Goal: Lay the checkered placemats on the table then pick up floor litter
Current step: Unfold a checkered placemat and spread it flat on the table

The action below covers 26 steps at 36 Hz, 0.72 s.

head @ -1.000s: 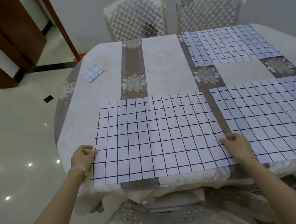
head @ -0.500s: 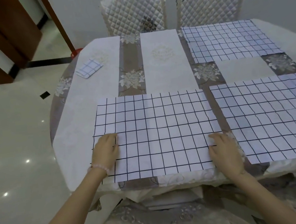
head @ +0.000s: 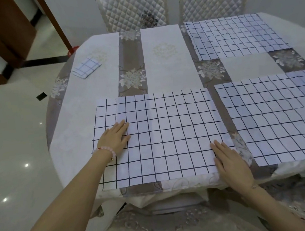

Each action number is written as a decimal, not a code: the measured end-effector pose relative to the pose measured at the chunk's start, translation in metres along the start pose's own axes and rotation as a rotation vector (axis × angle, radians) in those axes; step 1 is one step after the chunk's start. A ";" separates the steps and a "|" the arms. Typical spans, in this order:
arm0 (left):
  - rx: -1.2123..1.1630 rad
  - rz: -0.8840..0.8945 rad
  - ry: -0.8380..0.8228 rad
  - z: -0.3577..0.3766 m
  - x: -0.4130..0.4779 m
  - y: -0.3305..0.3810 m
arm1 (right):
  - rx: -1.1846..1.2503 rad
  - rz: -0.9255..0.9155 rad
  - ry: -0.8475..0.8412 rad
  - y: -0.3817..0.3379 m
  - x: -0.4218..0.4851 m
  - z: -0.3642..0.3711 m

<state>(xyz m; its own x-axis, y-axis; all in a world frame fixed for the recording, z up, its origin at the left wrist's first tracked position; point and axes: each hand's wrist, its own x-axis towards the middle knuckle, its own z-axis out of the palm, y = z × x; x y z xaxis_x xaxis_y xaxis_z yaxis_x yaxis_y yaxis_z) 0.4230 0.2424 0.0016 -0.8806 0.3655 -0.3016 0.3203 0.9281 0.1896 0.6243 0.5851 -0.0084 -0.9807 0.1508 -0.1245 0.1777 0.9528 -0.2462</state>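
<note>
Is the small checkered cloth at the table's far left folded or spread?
Folded: the small checkered cloth lies compact, layers showing at its edge.

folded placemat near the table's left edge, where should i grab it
Probably pinch the folded placemat at its near corner, coming from the left side of the table with the left hand. It lies flat and thin, so only an edge offers purchase.
</note>
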 end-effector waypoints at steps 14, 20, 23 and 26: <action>-0.153 0.055 0.167 0.010 -0.071 0.025 | 0.184 -0.029 0.093 -0.028 0.076 -0.035; -0.139 0.048 0.160 0.031 -0.121 0.022 | 0.076 -0.062 -0.125 -0.027 0.110 -0.025; -0.102 0.055 0.142 0.038 -0.141 0.011 | 0.017 -0.042 -0.127 -0.022 0.111 -0.021; -0.071 0.004 0.110 0.044 -0.155 0.003 | -0.036 -0.038 -0.130 -0.022 0.109 -0.019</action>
<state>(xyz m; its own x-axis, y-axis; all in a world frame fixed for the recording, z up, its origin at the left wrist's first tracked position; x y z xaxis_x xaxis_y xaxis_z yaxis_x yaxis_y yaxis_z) 0.5757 0.1913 0.0077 -0.9134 0.3558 -0.1975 0.3019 0.9179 0.2576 0.5120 0.5852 0.0021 -0.9674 0.0811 -0.2400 0.1353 0.9664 -0.2187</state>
